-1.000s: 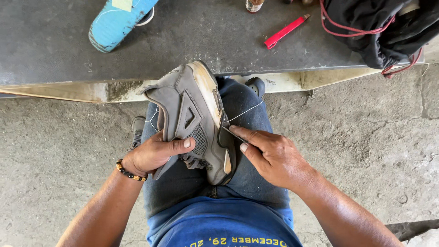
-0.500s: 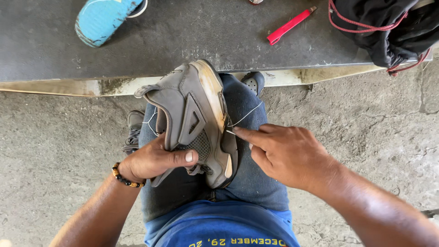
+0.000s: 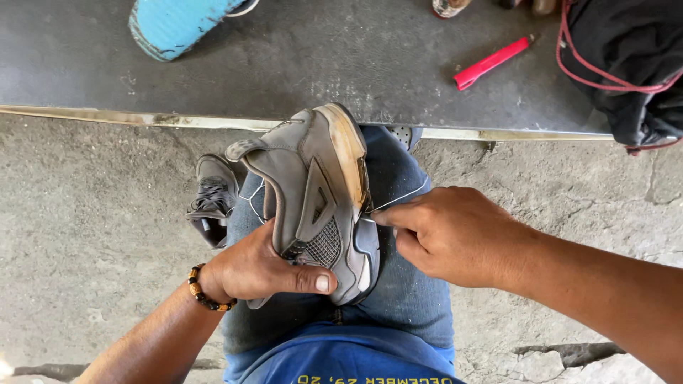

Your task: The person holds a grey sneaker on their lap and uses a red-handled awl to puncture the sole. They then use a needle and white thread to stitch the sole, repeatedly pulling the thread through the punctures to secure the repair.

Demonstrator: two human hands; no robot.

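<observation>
**Grey sneaker held on the lap, thread pulled at its sole**

While the left hand [image 3: 260, 274] wraps around the grey suede high-top sneaker [image 3: 313, 199] with its thumb pressed flat across the mesh side panel, the shoe rests on its side on the person's thigh in blue jeans [image 3: 398, 299], toe pointing toward the near edge of the dark grey table [image 3: 341, 57]. Its yellowed rubber sole faces right. The right hand [image 3: 448, 235] is closed in a pinch just beside the sole's edge, fingertips gripping a thin pale thread [image 3: 402, 198] that runs taut from the sole seam across the jeans. A beaded bracelet [image 3: 203, 291] circles the left wrist. On the concrete floor, below the table's near edge, a second grey sneaker [image 3: 212, 199] lies left of the knee. On the table, a turquoise shoe sole [image 3: 178, 25] sits toward the far left, a slim red plastic tool [image 3: 492, 62] lies toward the right, and a black bag with red cord [image 3: 633, 64] fills the far right corner.
</observation>
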